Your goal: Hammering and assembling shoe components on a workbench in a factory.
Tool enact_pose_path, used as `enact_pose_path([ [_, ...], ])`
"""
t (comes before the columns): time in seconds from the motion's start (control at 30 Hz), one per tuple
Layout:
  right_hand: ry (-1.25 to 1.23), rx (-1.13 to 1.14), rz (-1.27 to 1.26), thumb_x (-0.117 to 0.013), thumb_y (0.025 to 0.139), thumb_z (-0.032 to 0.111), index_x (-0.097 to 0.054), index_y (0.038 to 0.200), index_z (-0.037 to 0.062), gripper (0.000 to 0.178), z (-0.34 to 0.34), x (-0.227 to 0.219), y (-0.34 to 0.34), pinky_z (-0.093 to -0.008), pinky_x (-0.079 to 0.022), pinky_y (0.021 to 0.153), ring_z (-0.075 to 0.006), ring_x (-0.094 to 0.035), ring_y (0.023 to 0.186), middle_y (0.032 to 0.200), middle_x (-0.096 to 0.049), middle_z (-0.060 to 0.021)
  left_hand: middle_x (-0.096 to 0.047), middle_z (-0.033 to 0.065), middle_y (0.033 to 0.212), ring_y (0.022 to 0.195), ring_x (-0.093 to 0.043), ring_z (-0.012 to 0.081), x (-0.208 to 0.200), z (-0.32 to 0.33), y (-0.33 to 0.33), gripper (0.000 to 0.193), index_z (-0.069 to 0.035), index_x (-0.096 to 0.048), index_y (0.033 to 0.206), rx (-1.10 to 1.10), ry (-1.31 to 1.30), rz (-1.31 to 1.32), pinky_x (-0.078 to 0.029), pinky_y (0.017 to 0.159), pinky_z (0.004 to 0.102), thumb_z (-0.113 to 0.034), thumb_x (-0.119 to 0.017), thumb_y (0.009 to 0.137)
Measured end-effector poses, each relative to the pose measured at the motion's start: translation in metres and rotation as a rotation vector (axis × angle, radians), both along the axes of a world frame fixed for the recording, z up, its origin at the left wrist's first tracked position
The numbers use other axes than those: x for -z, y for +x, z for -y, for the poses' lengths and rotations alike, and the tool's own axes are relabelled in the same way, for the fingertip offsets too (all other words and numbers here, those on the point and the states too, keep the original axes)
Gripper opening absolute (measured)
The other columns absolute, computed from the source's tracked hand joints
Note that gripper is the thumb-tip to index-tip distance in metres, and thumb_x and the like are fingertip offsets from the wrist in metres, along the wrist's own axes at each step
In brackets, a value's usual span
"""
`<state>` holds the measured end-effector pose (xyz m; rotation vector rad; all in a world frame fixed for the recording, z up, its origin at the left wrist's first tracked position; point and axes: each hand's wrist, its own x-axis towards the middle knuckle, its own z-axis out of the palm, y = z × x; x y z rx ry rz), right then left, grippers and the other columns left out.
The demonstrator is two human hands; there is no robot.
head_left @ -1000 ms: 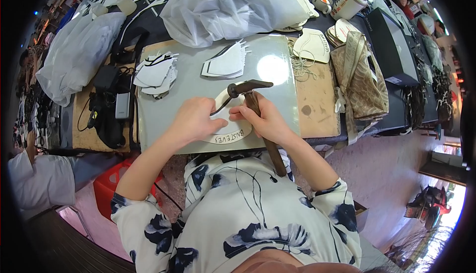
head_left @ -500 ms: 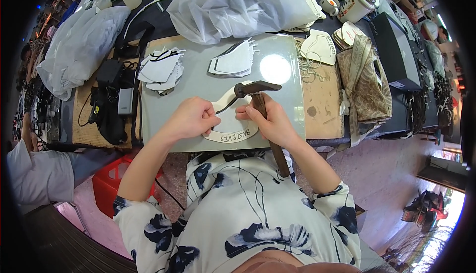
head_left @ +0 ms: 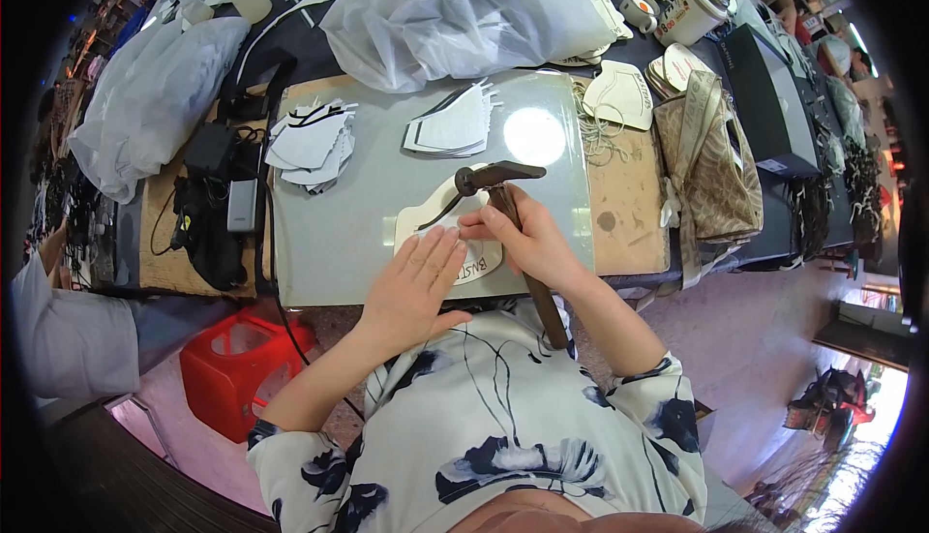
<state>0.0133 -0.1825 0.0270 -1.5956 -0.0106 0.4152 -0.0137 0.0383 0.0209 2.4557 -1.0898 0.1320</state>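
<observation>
A cream card template (head_left: 414,217) with handwriting on it lies near the front of the grey board (head_left: 339,243). My left hand (head_left: 414,286) rests flat over its lower left part, fingers stretched out and palm down. A thin curved black strip (head_left: 442,213) shows along the template's inner edge. Wrapped in my right hand (head_left: 530,241) is a hammer (head_left: 547,315), its metal head up over the template and its handle end pointing toward my body. My right thumb and fingertips come close together at the template's middle; whether they pinch anything there is hidden.
Two stacks of white cut pieces, one at left (head_left: 312,151) and one at centre (head_left: 450,126), lie on the board. A big plastic bag (head_left: 464,20) stands behind. A patterned bag (head_left: 716,165) and black box (head_left: 769,97) are at right; a red stool (head_left: 237,368) is below left.
My left hand has gone from a closed pinch at the template's left side to lying flat and open, lower and further right. The right hand and hammer have barely moved.
</observation>
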Motion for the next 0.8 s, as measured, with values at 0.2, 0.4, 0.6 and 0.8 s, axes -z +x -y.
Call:
enact_pose_path([
  [0.2, -0.461, -0.046, 0.094, -0.051, 0.099, 0.025, -0.056, 0.107, -0.0011, 0.028, 0.032, -0.033, 0.013, -0.0373, -0.051, 0.062, -0.0258, -0.067, 0.065, 0.078, -0.067, -0.0139, -0.041, 0.0167, 0.148, 0.139, -0.036, 0.0324, 0.003, -0.004, 0.000, 0.086, -0.001, -0.045, 0.140, 0.078, 0.163, -0.084, -0.028, 0.115, 0.0453, -0.049, -0.073, 0.074],
  [0.4, -0.915, -0.301, 0.419, -0.055, 0.096, 0.030, -0.056, 0.091, 0.0007, 0.030, 0.022, -0.061, 0.023, -0.0475, -0.050, 0.058, -0.0390, -0.064, 0.063, 0.070, -0.066, -0.0179, -0.054, 0.0157, 0.132, 0.125, -0.048, 0.0328, 0.005, 0.003, 0.011, 0.054, 0.000, -0.058, 0.122, 0.042, -0.013, -0.024, -0.038, 0.104, 0.0434, -0.029, -0.074, 0.078],
  [0.6, -1.113, -0.491, 0.380, -0.055, 0.096, 0.031, -0.055, 0.086, -0.0017, 0.034, 0.014, -0.052, 0.026, -0.0479, -0.050, 0.055, -0.0391, -0.064, 0.061, 0.065, -0.064, -0.0195, -0.061, 0.0090, 0.092, 0.091, -0.056, 0.0285, -0.002, 0.026, 0.041, 0.020, -0.004, -0.065, 0.096, -0.379, -0.407, -0.179, -0.042, 0.082, 0.0403, -0.007, -0.071, 0.077],
  [0.8, -1.093, -0.483, 0.420, -0.059, 0.095, 0.029, -0.053, 0.086, 0.0002, 0.031, 0.019, -0.046, 0.027, -0.0455, -0.046, 0.049, -0.0372, -0.062, 0.053, 0.057, -0.059, -0.0171, -0.056, 0.0050, 0.086, 0.087, -0.053, 0.0258, -0.003, 0.040, 0.053, 0.016, -0.007, -0.064, 0.091, -0.430, -0.283, -0.225, -0.037, 0.077, 0.0375, -0.005, -0.070, 0.076],
])
